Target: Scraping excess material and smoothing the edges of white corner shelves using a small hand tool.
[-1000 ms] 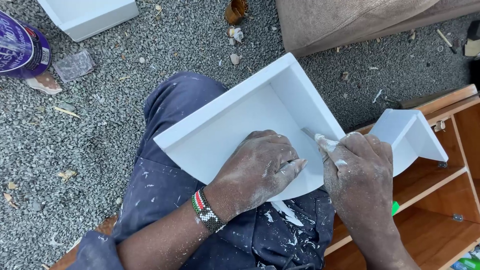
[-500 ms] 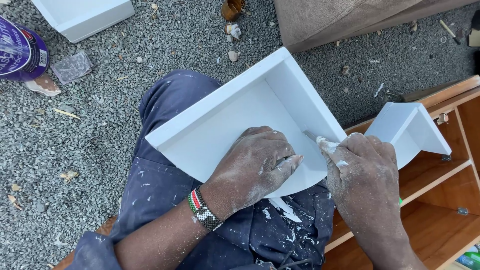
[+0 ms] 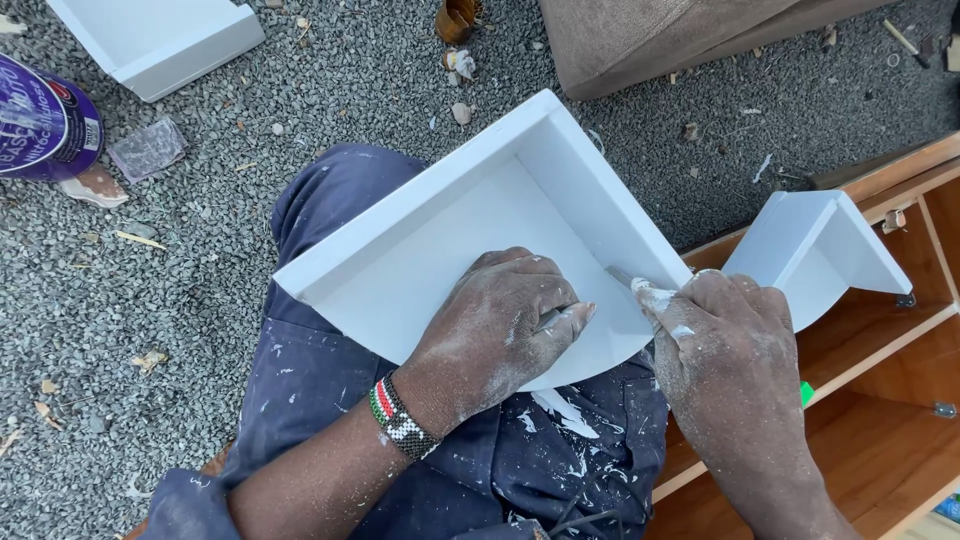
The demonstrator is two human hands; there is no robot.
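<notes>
Your left hand (image 3: 500, 325) presses flat, holding nothing, on the stiff, light, slick-painted white corner shelf (image 3: 470, 230) across your lap; your right hand (image 3: 725, 340) grips closed on a small filler-smeared tool (image 3: 640, 290) at its right wall. Hold it by its walls.

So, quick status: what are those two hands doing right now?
Left hand pressed flat on white corner shelf, steadying it on the lap. Right hand works a small filler-smeared blade at the shelf's inner wall. Nothing in the way.

We see a grey gravel ground (image 3: 330, 90) carrying a white painted corner shelf (image 3: 160, 40) at top left, a purple round paint tin (image 3: 40, 120) on its side, a small clear plastic lid (image 3: 147, 150), scattered wood chips and pale stones.
</notes>
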